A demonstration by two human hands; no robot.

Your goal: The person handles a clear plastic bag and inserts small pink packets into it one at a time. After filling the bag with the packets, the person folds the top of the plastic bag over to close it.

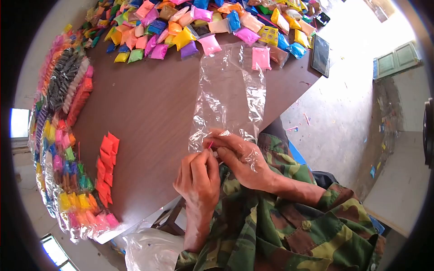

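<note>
A long clear plastic bag (221, 99) lies on the table, its near end at my hands. My left hand (198, 176) is closed in a pinch at a thin pink strip (210, 145) by the bag's near edge. My right hand (242, 161) is closed with thumb and fingers together, meeting the left fingertips; shiny clear film shows over part of it. What lies between the right fingertips is partly hidden. One pink packet (261, 58) rests at the bag's far right corner.
Many colourful packets (184, 38) are piled along the far side. Filled clear bags (68, 149) line the left edge, near a row of red packets (106, 162). A dark phone (320, 55) lies at the right table edge. White plastic (151, 248) hangs below.
</note>
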